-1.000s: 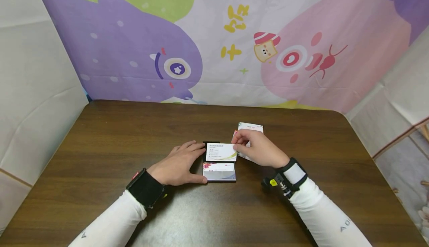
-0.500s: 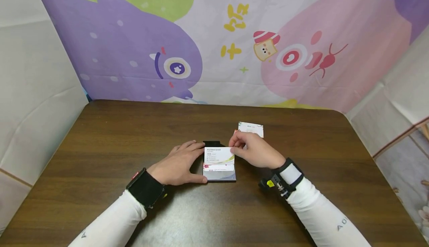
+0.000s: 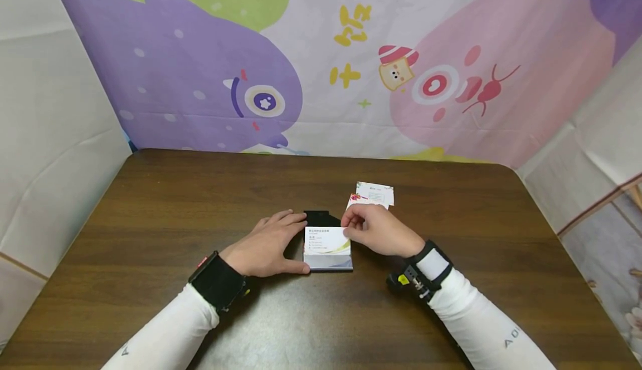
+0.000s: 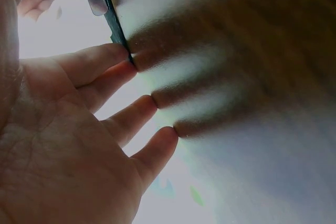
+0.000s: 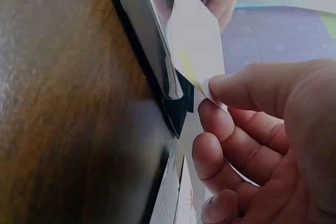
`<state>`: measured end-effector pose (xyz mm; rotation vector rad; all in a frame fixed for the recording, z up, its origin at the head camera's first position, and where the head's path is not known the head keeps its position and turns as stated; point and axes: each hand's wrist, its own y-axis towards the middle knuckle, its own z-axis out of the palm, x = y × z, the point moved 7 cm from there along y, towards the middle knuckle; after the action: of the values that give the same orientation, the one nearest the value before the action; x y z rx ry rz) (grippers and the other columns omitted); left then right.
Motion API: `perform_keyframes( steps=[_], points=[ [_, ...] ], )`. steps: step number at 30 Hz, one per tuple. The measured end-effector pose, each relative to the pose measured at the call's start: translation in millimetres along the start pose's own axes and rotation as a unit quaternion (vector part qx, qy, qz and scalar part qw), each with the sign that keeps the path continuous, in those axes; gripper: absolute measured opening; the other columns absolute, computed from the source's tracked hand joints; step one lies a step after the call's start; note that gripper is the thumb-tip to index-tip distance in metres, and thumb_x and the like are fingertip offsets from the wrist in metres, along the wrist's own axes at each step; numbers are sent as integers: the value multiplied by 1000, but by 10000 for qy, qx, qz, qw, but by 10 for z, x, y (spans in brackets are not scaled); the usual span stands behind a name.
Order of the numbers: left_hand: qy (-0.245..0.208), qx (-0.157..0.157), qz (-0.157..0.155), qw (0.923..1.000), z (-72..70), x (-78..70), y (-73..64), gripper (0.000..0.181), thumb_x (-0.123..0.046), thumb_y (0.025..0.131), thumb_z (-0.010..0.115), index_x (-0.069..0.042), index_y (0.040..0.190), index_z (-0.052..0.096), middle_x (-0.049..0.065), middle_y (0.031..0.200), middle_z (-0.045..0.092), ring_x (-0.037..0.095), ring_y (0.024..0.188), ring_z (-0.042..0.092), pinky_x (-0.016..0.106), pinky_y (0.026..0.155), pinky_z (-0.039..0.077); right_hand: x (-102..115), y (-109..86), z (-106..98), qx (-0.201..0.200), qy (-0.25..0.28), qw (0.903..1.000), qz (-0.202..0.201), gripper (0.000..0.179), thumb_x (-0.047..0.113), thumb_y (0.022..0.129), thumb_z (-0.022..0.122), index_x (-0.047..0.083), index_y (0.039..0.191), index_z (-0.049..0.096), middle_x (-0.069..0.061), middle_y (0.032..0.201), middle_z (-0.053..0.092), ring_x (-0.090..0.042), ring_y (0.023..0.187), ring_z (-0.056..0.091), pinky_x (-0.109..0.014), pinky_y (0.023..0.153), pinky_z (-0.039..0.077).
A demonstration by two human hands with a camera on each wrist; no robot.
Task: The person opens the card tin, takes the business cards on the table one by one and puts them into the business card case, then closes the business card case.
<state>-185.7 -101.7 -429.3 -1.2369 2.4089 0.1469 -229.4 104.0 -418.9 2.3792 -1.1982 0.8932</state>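
Observation:
In the head view a business card (image 3: 326,240) with a yellow-green swoosh is partly inside a silver card case (image 3: 328,262) with a black base. The thumb and index finger of my right hand (image 3: 383,229) pinch the card's upper right corner. The right wrist view shows this card (image 5: 197,35) tilted up from the mouth of the metal case (image 5: 149,35). My left hand (image 3: 266,246) lies along the case's left side, fingers extended, with the thumb at its lower left corner. In the left wrist view several fingertips (image 4: 167,136) rest on the table.
Behind the right hand lie more business cards, a white one (image 3: 376,191) and one with red flowers (image 3: 358,198), overlapping. The case's black flap (image 3: 317,218) extends toward the back. A printed cloth (image 3: 346,108) hangs behind the brown table (image 3: 200,191).
My right hand has brought the business card toward the person, from behind the case down over its front and partly into it. The left hand has stayed in place.

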Motion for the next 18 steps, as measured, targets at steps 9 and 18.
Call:
perform_keyframes(
  steps=[9,18],
  points=[
    [31,-31,25,10000,-2,-2,0,96,-59,88,81,-2,158,49,13,167,40,40,157,27,65,120,29,33,-46,48,164,-61,9998,43,7,12,97,75,17,99,71,6,82,64,-14,77,60,-31,70,52],
    [32,-33,42,10000,1,-1,0,96,-59,89,81,-2,158,48,13,167,40,40,157,27,65,120,28,54,-93,102,302,-95,9995,12,7,13,97,75,18,99,71,8,81,63,-12,75,60,-30,69,52]
  ],
)
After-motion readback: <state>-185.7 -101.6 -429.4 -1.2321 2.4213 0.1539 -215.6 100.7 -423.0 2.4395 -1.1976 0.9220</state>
